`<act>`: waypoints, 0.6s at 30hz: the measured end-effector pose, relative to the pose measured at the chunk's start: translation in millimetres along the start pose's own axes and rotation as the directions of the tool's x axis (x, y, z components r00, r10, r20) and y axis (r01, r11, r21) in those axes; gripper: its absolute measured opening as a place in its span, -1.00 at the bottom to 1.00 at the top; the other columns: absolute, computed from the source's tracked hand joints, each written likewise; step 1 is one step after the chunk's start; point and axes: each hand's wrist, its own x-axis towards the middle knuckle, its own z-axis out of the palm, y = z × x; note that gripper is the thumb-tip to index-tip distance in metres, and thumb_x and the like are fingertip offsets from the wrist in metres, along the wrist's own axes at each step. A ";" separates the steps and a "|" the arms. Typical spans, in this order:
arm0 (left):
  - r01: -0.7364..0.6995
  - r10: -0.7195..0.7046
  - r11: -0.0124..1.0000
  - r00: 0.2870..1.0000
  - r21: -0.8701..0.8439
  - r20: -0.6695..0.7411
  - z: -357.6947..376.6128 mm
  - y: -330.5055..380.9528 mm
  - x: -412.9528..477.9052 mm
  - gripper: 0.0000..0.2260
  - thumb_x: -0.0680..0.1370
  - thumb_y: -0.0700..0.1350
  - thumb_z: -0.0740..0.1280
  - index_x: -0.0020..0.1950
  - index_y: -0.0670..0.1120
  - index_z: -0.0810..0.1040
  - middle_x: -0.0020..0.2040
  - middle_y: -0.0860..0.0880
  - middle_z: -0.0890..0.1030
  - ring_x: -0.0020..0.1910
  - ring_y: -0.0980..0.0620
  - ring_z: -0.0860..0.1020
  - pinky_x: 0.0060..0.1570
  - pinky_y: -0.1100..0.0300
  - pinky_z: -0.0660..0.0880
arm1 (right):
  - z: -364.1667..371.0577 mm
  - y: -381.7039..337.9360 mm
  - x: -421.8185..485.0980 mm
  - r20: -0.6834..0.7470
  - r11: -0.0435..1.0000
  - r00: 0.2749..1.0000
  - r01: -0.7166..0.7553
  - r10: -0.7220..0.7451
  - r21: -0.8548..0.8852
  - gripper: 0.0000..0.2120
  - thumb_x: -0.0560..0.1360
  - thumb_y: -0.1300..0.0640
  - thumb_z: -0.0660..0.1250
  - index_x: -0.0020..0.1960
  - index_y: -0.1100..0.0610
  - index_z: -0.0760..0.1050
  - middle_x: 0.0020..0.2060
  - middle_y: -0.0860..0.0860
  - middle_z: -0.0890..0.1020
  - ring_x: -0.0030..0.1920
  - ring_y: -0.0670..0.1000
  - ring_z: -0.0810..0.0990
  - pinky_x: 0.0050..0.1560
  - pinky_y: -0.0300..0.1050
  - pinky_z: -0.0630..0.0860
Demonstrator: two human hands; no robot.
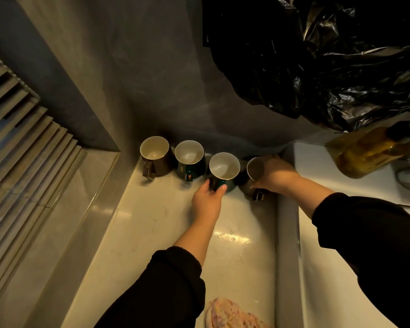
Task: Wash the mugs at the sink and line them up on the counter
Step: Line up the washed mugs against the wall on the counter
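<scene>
along the back wall of the counter [152, 221], at twelve o'clock from the person, four mugs stand upright in a row. the brown mug [154, 155] and the first green mug [189, 159] sit free toward the eleven o'clock end. the left hand [207, 197] pinches the second green mug [224, 168] low on its body, thumb on one side and fingers on the other. the right hand [276, 176] curls round the dark mug [255, 170] at the one o'clock end, just beside the sink [310, 268] rim. the washing looks done; this seems to be the lining-up step, with the last two mugs being squared into the row. the next move, i judge, calls for matching the gaps and the handles, which point to six o'clock where they show, then letting go cleanly. a soap bottle [369, 150] is at two o'clock, and a cloth [232, 313] at six.
</scene>
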 end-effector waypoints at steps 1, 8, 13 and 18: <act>-0.013 0.013 1.000 1.000 0.010 -0.002 0.7 1.5 1.7 -0.58 0.49 -0.15 0.42 0.34 -0.15 0.48 0.20 -0.08 0.60 0.21 -0.01 0.54 0.15 0.18 0.45 | -0.3 0.5 1.4 0.005 1.000 1.000 -0.007 0.007 0.004 -0.42 0.31 -0.07 0.52 0.25 0.09 0.45 0.18 0.07 0.55 0.05 0.09 0.57 -0.05 -0.11 0.52; -0.037 0.038 0.998 0.999 0.055 -0.015 2.6 11.5 10.6 -0.56 0.52 -0.11 0.38 0.39 -0.15 0.43 0.27 -0.09 0.55 0.26 -0.01 0.49 0.07 0.27 0.37 | -5.9 4.8 7.1 -0.015 0.998 1.000 0.002 -0.001 0.065 -0.21 0.31 -0.01 0.56 0.43 0.12 0.28 0.38 0.14 0.31 0.24 0.15 0.47 0.20 -0.06 0.45; -0.033 0.034 0.997 0.999 0.064 -0.009 4.4 12.8 16.2 -0.53 0.52 -0.08 0.38 0.40 -0.14 0.41 0.28 -0.07 0.54 0.28 -0.02 0.48 0.09 0.28 0.37 | -9.4 5.3 9.6 -0.031 0.997 1.000 0.003 0.000 0.074 -0.20 0.28 -0.01 0.58 0.41 0.12 0.30 0.36 0.12 0.34 0.24 0.14 0.47 0.21 -0.06 0.42; -0.033 0.031 0.995 0.999 0.091 0.023 3.2 12.6 26.4 -0.51 0.51 -0.05 0.40 0.41 -0.12 0.40 0.32 -0.08 0.51 0.31 -0.05 0.45 0.17 0.20 0.36 | -9.8 4.1 10.5 -0.055 0.999 0.998 -0.006 0.008 0.051 -0.23 0.31 -0.05 0.55 0.40 0.11 0.31 0.35 0.11 0.36 0.22 0.13 0.49 0.19 -0.06 0.42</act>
